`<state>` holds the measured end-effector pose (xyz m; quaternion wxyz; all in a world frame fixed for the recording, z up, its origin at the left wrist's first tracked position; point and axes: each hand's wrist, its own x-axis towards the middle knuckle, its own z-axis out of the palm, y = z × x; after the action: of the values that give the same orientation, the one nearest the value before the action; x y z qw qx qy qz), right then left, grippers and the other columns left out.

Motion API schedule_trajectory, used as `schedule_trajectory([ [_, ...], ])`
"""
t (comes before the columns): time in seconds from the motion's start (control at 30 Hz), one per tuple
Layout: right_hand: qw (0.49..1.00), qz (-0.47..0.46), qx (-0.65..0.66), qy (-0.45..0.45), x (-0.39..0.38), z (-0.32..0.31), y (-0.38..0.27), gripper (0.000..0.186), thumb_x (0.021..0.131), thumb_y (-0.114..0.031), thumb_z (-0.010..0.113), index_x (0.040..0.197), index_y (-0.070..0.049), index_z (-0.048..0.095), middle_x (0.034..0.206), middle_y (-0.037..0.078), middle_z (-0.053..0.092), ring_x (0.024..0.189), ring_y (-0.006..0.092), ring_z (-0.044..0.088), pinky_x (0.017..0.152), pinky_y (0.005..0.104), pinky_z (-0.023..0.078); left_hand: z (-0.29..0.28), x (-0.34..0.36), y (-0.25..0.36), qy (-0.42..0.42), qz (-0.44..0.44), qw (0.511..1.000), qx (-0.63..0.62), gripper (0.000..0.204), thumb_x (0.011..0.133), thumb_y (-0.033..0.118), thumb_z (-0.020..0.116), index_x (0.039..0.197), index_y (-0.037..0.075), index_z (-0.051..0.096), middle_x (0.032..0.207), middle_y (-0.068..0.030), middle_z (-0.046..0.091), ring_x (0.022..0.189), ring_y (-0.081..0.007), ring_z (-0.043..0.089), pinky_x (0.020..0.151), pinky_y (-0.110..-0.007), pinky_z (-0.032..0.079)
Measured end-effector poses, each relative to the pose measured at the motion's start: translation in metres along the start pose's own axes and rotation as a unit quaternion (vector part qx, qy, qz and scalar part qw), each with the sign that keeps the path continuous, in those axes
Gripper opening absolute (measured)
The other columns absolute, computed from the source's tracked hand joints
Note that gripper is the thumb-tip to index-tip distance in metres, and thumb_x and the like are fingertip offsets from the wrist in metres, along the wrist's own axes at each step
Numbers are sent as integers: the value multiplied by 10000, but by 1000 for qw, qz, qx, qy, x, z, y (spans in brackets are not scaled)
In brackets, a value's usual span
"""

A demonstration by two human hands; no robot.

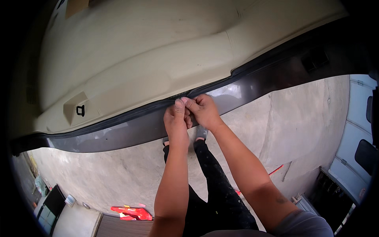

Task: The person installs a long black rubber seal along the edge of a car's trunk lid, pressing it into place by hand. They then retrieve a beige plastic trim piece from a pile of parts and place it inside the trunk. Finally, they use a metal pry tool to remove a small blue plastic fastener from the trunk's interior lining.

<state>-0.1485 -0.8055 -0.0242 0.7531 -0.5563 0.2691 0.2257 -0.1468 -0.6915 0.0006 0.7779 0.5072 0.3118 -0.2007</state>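
Observation:
A black rubber weatherstrip (130, 117) runs along the edge between a beige vehicle interior panel (130, 75) and a glossy dark grey painted sill (98, 139). Near the middle of that edge my left hand (175, 118) and my right hand (205, 112) meet, thumbs almost touching. Both are closed in a pinch on the weatherstrip, the curled fingers over the painted sill. Just above the fingertips the strip looks slightly bent out of its line. What lies under the fingers is hidden.
A black metal loop (80, 110) sits in a recess of the beige panel at left. Beneath me is a concrete floor (114, 173), with a red package (132, 213) lying at lower left. Another light-coloured vehicle (353, 136) stands at right.

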Motion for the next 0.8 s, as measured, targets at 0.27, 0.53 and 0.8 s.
schedule_trajectory([
  [0.27, 986, -19, 138, -88, -12, -22, -19, 434, 989, -389, 692, 759, -25, 636, 694, 53, 633, 619, 123, 604, 609, 284, 529, 18, 19, 0, 23, -35, 999, -23, 425, 913, 297, 806, 665, 29, 589, 607, -24, 552, 477, -101, 458, 423, -278, 323],
  [0.53, 989, -20, -91, 117, -4, -20, -21, 589, 934, -520, 726, 671, -4, 620, 546, 9, 511, 452, 122, 484, 451, 309, 417, 10, 8, -34, -19, 58, 998, 19, 373, 948, 326, 759, 895, -24, 644, 665, -39, 583, 496, -115, 484, 449, -262, 363],
  [0.8, 998, -44, -17, 36, -10, -31, -12, 469, 1057, -381, 570, 785, -1, 606, 679, 72, 634, 576, 128, 591, 502, 298, 468, 46, 12, -10, 69, -46, 994, 65, 518, 876, 469, 814, 635, 87, 560, 562, 14, 485, 428, -95, 405, 403, -266, 293],
])
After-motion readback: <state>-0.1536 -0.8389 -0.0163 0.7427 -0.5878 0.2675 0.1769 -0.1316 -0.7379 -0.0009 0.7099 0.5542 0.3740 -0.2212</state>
